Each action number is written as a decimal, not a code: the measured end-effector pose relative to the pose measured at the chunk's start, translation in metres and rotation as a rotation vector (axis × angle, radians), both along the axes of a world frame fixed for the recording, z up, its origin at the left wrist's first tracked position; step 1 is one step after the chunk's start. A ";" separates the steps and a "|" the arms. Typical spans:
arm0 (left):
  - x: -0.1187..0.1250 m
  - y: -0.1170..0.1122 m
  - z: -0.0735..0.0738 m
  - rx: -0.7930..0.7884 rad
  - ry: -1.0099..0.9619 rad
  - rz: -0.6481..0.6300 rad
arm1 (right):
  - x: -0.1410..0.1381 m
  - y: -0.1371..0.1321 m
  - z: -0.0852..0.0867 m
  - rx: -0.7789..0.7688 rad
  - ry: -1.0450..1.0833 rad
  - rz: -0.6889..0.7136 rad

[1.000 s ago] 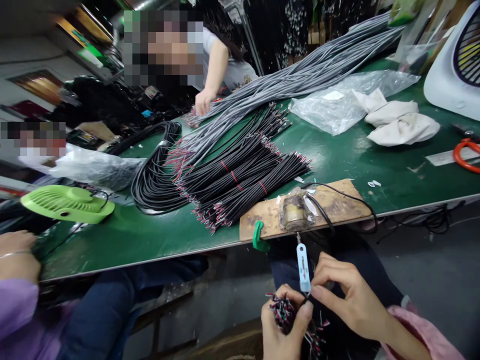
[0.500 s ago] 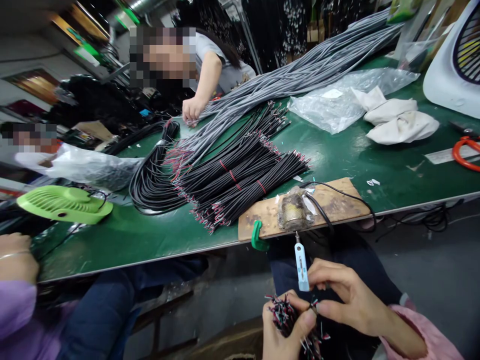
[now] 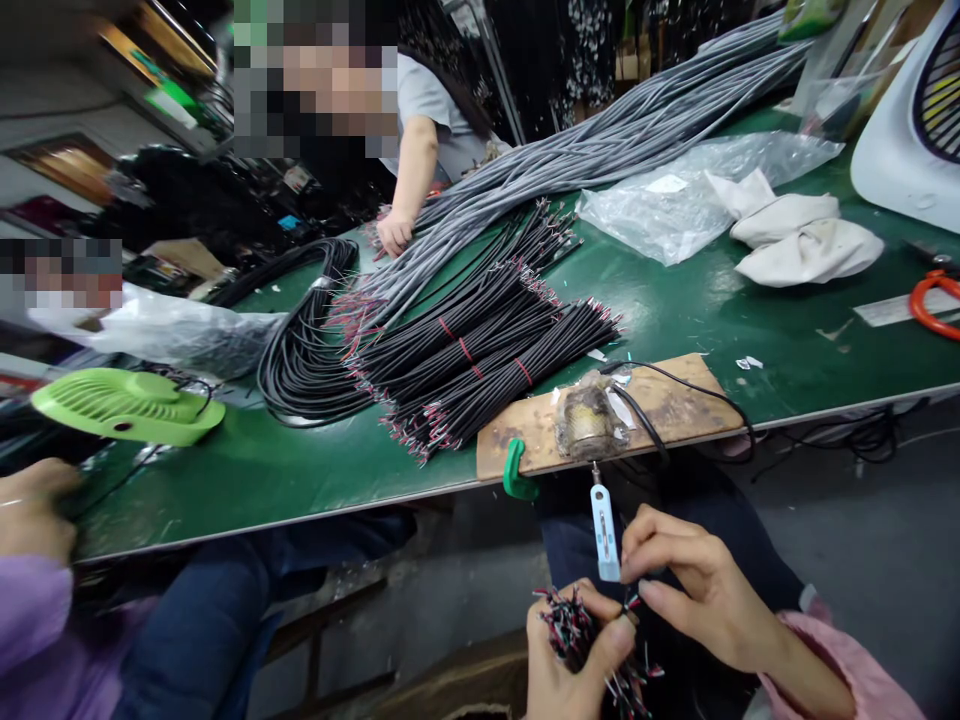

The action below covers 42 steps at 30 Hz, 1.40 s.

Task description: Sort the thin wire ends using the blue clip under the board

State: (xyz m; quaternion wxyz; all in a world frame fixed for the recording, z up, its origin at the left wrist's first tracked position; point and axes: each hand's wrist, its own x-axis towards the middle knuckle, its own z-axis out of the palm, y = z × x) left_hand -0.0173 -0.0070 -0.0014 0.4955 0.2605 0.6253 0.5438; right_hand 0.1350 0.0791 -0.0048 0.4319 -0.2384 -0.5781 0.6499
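My left hand (image 3: 577, 665) is closed round a bundle of black cables (image 3: 570, 625) whose thin red, white, green and black wire ends stick out. One cable end stands out near the left thumb, beneath a light blue plastic piece (image 3: 604, 535). That piece hangs from the shaft of a small motor (image 3: 589, 420), which is fixed to a wooden board (image 3: 675, 395). My right hand (image 3: 694, 580) is beside the blue piece and the cable end, thumb and fingertips slightly apart. No object shows between them.
A green clamp (image 3: 516, 472) grips the board at the table edge. Tied black cable bundles (image 3: 480, 350) and long grey cables (image 3: 570, 160) lie on the green table (image 3: 300, 500). Orange-handled scissors (image 3: 934, 300) lie right. Co-workers sit left and across, near a green fan (image 3: 127, 405).
My right thumb and fingers have drawn slightly up and away from the cable end. My left hand keeps its bundle. The hand of the person across has shifted slightly right and down.
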 end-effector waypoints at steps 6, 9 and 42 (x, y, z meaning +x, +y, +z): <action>0.003 0.004 0.003 -0.040 -0.102 -0.032 | -0.003 0.002 0.000 0.118 -0.019 0.018; 0.002 0.004 0.003 -0.045 -0.152 -0.046 | -0.006 0.004 0.000 0.106 -0.001 0.043; -0.008 0.033 0.048 0.284 0.293 -0.055 | -0.037 0.031 0.016 -0.435 0.245 0.170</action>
